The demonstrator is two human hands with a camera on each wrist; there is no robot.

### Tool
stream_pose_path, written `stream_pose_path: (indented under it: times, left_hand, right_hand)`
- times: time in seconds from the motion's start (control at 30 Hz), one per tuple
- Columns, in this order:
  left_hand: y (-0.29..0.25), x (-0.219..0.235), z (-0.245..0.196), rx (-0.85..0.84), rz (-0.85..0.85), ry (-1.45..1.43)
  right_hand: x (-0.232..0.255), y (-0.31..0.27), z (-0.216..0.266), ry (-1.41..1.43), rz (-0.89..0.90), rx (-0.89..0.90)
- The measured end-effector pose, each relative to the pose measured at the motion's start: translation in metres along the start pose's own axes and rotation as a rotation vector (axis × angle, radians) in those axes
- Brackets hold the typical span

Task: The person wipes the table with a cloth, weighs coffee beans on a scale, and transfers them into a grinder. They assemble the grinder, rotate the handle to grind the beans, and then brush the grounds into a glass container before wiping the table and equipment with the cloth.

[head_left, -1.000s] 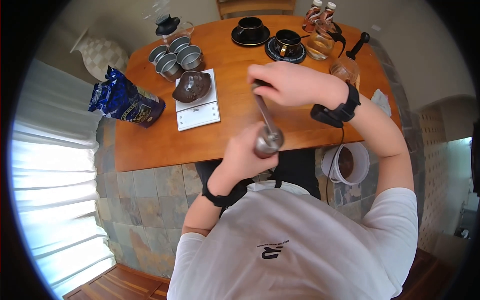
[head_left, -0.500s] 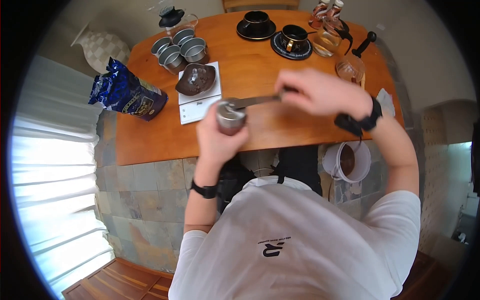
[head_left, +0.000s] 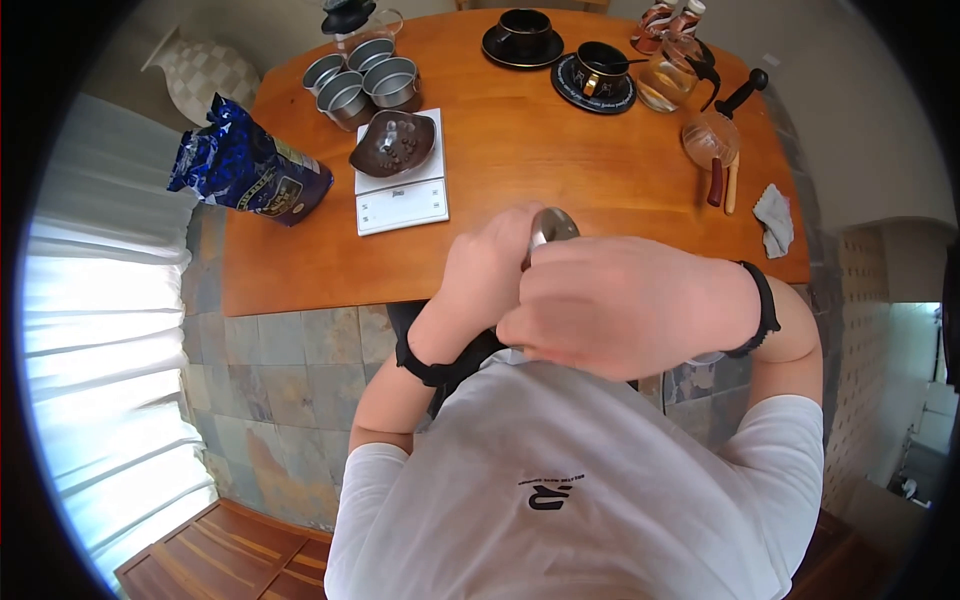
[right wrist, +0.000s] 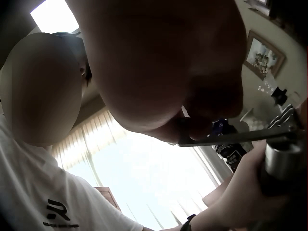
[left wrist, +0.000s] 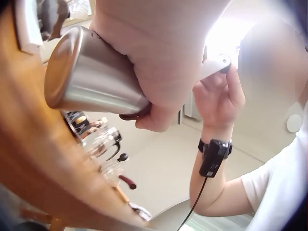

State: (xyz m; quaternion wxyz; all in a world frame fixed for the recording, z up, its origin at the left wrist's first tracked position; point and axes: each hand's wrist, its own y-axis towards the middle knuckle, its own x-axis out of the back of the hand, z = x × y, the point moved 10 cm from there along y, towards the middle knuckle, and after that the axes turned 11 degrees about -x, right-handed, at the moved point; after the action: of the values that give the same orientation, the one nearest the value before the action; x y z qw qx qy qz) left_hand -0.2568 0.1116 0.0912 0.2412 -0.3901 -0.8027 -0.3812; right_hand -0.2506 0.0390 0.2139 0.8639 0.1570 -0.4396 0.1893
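In the head view my left hand [head_left: 485,270] grips a steel hand coffee grinder [head_left: 553,228] in front of the body, over the table's near edge. The left wrist view shows its smooth metal body [left wrist: 98,72], tilted, with fingers wrapped round it. My right hand [head_left: 620,305] is on the near side and hides most of the grinder from above. It holds the knob end of the crank arm [right wrist: 240,138], seen in the right wrist view running to the grinder's top. Beyond the left hand, a brown bowl [head_left: 390,160] with some coffee beans sits on a white scale [head_left: 405,210].
A blue coffee bag [head_left: 255,165] stands at the table's left. Several metal cups [head_left: 343,100] sit behind the scale. Black cups on saucers [head_left: 522,48], a glass pot [head_left: 665,85], a glass vessel [head_left: 710,140] and a cloth [head_left: 773,220] lie toward the far and right sides.
The right hand has swung the crank from the far side round to the right, then to the near side close to the body. The grinder and left hand shifted left, then back right.
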Motion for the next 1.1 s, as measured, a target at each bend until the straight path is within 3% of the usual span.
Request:
stream_pose_path:
  times: [0.07, 0.17, 0.23, 0.27, 0.3, 0.4, 0.47, 0.5, 0.57, 0.63, 0.67, 0.7, 0.73, 0.77, 0.83, 0.87, 0.9, 0.97, 1.0, 1.03, 1.1]
  left_hand:
    - [-0.006, 0.008, -0.018, -0.026, -0.018, -0.045]
    - [-0.001, 0.023, -0.043, -0.151, -0.115, -0.175]
    - [0.005, 0.032, -0.050, -0.237, -0.181, -0.259]
    - [0.004, -0.002, -0.009, -0.081, -0.074, -0.553]
    - [0.017, 0.010, -0.018, -0.132, -0.092, -0.224]
    - [0.027, 0.030, -0.024, -0.144, -0.178, -0.252]
    - [0.018, 0.018, -0.028, -0.115, -0.070, -0.317]
    - [0.015, 0.015, -0.027, -0.072, -0.014, -0.168]
    - [0.012, 0.030, -0.034, -0.062, -0.071, -0.279]
    - [0.004, 0.069, -0.024, -0.054, -0.341, -0.218]
    - [-0.008, 0.076, 0.015, 0.114, -0.443, -0.414]
    - [-0.011, 0.093, 0.029, 0.154, -0.483, -0.400]
    - [-0.011, 0.097, 0.041, 0.165, -0.483, -0.327]
    - [-0.011, 0.096, 0.054, 0.177, -0.478, -0.253]
    - [0.008, 0.057, 0.044, 0.164, -0.240, 0.004]
    - [0.015, 0.024, 0.027, -0.110, -0.122, -0.018]
    - [0.017, 0.013, 0.013, -0.123, -0.110, -0.021]
    - [0.012, -0.005, -0.021, -0.110, -0.040, -0.042]
    - [0.010, 0.013, -0.029, -0.161, -0.119, -0.182]
    - [0.000, 0.034, -0.017, -0.150, -0.295, -0.236]
    - [-0.011, 0.072, 0.023, 0.054, -0.449, -0.275]
  right_hand:
    - [-0.004, 0.006, 0.003, -0.034, 0.044, 0.040]
    - [0.031, 0.014, -0.010, 0.060, -0.158, 0.037]
    - [0.025, 0.015, 0.008, 0.031, 0.075, -0.005]
    - [0.035, 0.025, -0.011, 0.057, -0.043, -0.083]
    - [0.042, 0.035, -0.030, 0.076, -0.091, -0.104]
    - [0.051, 0.050, -0.037, 0.176, -0.034, -0.078]
    - [0.049, 0.058, -0.039, 0.082, -0.104, -0.043]
    - [0.051, 0.065, -0.052, -0.064, -0.101, -0.121]
    - [0.059, 0.069, -0.097, -0.092, -0.151, -0.227]
    - [0.062, 0.051, -0.122, -0.089, -0.127, -0.306]
    - [0.063, 0.042, -0.136, -0.083, -0.100, -0.378]
    - [0.056, 0.030, -0.126, -0.062, -0.081, -0.337]
    - [0.043, 0.020, -0.105, -0.095, -0.005, -0.353]
    - [0.031, 0.015, -0.078, -0.077, -0.042, -0.206]
    - [0.007, 0.021, -0.024, 0.000, 0.014, -0.018]
    - [0.004, 0.032, -0.020, -0.035, 0.021, -0.050]
    - [0.007, 0.042, -0.022, -0.080, 0.020, -0.087]
    - [0.043, 0.057, -0.070, -0.081, -0.176, -0.132]
    - [0.057, 0.054, -0.103, -0.106, -0.190, -0.283]
    - [0.065, 0.043, -0.124, -0.134, -0.253, -0.286]
    - [0.055, 0.017, -0.127, -0.177, -0.155, -0.357]
